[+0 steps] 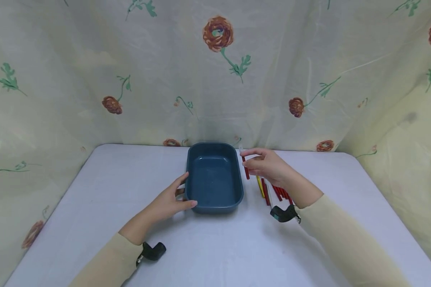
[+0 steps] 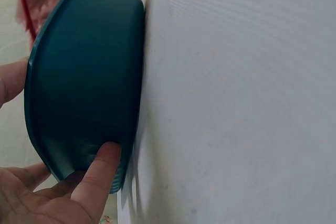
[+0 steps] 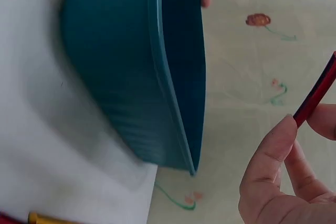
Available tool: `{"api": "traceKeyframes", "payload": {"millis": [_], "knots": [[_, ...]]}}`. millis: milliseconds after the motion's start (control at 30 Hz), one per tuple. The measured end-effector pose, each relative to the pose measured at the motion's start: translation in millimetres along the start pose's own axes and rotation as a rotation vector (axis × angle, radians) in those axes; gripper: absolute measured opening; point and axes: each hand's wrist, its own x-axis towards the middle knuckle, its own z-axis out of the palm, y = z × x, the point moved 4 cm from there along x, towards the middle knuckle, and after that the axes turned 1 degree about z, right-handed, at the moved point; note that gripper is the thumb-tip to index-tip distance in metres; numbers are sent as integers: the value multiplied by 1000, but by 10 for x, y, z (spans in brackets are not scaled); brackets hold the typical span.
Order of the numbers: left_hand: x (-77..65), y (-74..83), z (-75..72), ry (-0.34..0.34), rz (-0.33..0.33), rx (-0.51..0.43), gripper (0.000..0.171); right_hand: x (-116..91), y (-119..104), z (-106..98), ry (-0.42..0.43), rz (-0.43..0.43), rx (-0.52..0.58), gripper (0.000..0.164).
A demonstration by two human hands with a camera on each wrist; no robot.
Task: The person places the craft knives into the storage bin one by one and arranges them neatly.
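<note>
A deep blue-green plastic basin stands on the table, with nothing seen inside it. My left hand grips its near left corner, thumb at the rim and fingers along the outer wall. Just off the basin's right rim, my right hand pinches a slim red stick between thumb and fingers. In the right wrist view the red stick is held tilted above the rim's level, its far end out of frame. Below that hand lie several red sticks and a yellow stick, partly hidden by the wrist.
The table has a white cover. A flowered curtain hangs behind and at both sides. Black wrist cameras, the left one and the right one, stick out inward from the cuffs, the right one close to the sticks.
</note>
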Motion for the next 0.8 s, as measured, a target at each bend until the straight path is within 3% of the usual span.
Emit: {"api": "traceKeyframes", "payload": {"millis": [400, 800], "knots": [[-3, -4, 7, 2, -21, 9, 101, 254, -37, 446, -55, -23, 83, 46], [-8, -2, 2, -11, -2, -5, 100, 516, 31, 881, -67, 23, 118, 36]]}}
